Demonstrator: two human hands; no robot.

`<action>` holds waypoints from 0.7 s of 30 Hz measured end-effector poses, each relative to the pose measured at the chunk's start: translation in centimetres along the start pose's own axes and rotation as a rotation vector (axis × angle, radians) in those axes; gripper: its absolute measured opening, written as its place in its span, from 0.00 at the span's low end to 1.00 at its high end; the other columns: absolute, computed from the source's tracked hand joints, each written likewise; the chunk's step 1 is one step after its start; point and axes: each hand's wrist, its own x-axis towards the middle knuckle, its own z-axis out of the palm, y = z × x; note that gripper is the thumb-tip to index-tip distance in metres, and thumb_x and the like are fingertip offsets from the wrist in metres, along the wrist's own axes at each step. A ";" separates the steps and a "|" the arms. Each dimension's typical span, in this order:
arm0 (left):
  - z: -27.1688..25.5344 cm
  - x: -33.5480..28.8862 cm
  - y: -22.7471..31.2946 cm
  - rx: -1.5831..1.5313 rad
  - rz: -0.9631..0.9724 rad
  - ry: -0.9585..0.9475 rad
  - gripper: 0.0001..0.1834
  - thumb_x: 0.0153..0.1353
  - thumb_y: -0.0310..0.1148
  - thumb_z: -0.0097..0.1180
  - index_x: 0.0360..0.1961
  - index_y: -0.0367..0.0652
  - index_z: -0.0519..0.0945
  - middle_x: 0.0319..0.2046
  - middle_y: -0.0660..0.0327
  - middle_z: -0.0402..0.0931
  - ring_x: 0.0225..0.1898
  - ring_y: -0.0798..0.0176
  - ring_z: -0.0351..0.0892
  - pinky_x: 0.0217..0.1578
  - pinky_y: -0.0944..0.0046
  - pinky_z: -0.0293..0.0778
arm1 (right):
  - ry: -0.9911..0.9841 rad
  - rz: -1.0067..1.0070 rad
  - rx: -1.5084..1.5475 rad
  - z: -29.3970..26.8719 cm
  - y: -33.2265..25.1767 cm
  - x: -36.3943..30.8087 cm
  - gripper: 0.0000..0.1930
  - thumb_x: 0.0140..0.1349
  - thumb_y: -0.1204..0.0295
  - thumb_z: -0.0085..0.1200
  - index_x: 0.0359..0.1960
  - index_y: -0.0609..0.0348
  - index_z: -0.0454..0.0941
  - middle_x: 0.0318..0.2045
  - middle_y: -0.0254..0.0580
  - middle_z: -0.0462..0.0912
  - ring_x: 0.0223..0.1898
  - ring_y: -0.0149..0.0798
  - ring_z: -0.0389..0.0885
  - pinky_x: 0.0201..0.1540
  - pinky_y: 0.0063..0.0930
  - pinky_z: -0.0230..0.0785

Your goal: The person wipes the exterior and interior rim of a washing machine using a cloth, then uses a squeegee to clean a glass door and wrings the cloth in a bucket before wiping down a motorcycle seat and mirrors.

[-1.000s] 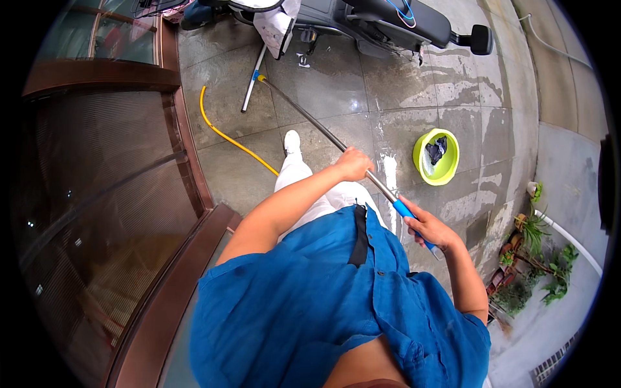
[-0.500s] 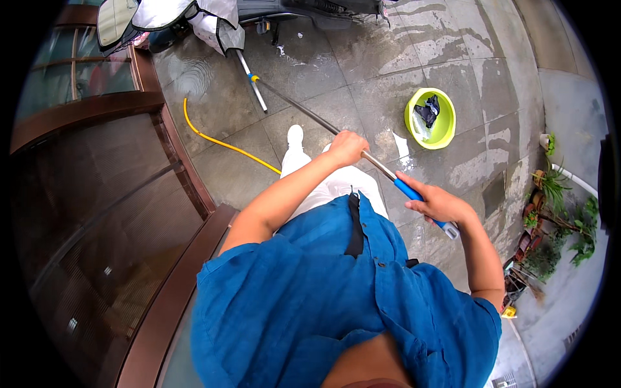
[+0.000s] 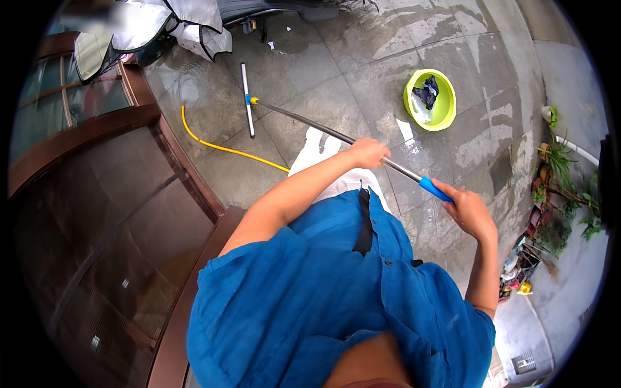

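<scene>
Both my hands are closed round the pole of a floor squeegee (image 3: 306,121). My left hand (image 3: 370,153) wraps the metal shaft about midway. Further up the pole, my right hand (image 3: 471,210) grips the blue handle and hides its end. The squeegee's long, narrow silver blade (image 3: 248,100) lies on the wet grey tiles at the far left, joined to the pole by a blue and yellow connector. A yellow hose (image 3: 236,152) runs across the floor between the blade and my legs.
A lime-green basin (image 3: 446,111) holding dark cloth stands ahead to the right. At the far left is a parked scooter (image 3: 275,13) with a pale cover. A brown-framed glass door (image 3: 139,213) borders the left; potted plants (image 3: 559,168) line the right wall.
The squeegee blade has moved left and nearer to me, out from beside the scooter's cover, and has turned slightly. Both my hands have shifted to the right with the pole.
</scene>
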 end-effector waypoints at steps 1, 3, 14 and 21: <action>0.1 1.4 1.7 -0.009 0.100 0.041 0.15 0.51 0.34 0.58 0.43 0.56 0.83 0.34 0.55 0.83 0.40 0.47 0.82 0.42 0.49 0.75 | 0.030 0.043 0.004 -1.1 0.2 -2.0 0.26 0.59 0.71 0.56 0.61 0.38 0.71 0.29 0.54 0.81 0.34 0.57 0.80 0.40 0.47 0.71; -1.1 3.6 5.6 0.002 0.186 -0.036 0.15 0.51 0.34 0.58 0.42 0.57 0.83 0.33 0.56 0.83 0.40 0.48 0.82 0.41 0.49 0.75 | 0.073 0.098 0.016 -2.4 0.2 -5.5 0.26 0.59 0.71 0.55 0.61 0.38 0.72 0.28 0.55 0.81 0.34 0.57 0.80 0.39 0.47 0.71; -2.7 8.4 3.5 0.164 0.288 0.279 0.13 0.47 0.36 0.64 0.37 0.51 0.83 0.33 0.62 0.81 0.44 0.54 0.77 0.50 0.53 0.69 | 0.195 0.312 0.155 1.1 -1.6 -4.3 0.25 0.64 0.68 0.53 0.64 0.40 0.67 0.27 0.57 0.80 0.33 0.59 0.80 0.39 0.50 0.70; -1.7 3.6 -3.1 0.351 0.034 0.043 0.13 0.46 0.38 0.66 0.35 0.54 0.84 0.33 0.62 0.82 0.44 0.55 0.78 0.50 0.52 0.68 | 0.140 0.158 0.310 8.4 -1.7 0.2 0.27 0.64 0.66 0.53 0.66 0.42 0.64 0.29 0.57 0.81 0.34 0.59 0.80 0.39 0.50 0.71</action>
